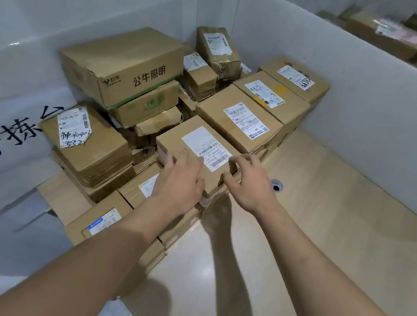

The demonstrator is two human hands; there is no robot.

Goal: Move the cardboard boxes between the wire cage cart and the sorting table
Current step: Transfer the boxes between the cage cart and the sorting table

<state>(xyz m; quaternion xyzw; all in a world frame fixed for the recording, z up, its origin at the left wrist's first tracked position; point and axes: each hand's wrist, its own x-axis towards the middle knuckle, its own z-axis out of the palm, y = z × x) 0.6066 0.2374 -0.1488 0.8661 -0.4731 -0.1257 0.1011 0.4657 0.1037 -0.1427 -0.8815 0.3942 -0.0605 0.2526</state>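
Note:
A small cardboard box (176,134) with a white barcode label sits on top of flatter boxes at the front of a pile on the sorting table (323,236). My left hand (181,180) lies over the box's near-left edge, with its fingers fairly straight on the top. My right hand (248,183) is at the box's near-right corner, fingers curled onto the top edge and thumb against the side face. No wire cage cart is in view.
Several labelled boxes fill the far left corner, among them a large printed box (125,60) and a handwritten-label box (92,144). White walls (365,97) enclose the table. A round hole (276,185) sits right of my hand. More parcels (387,35) lie beyond the right wall.

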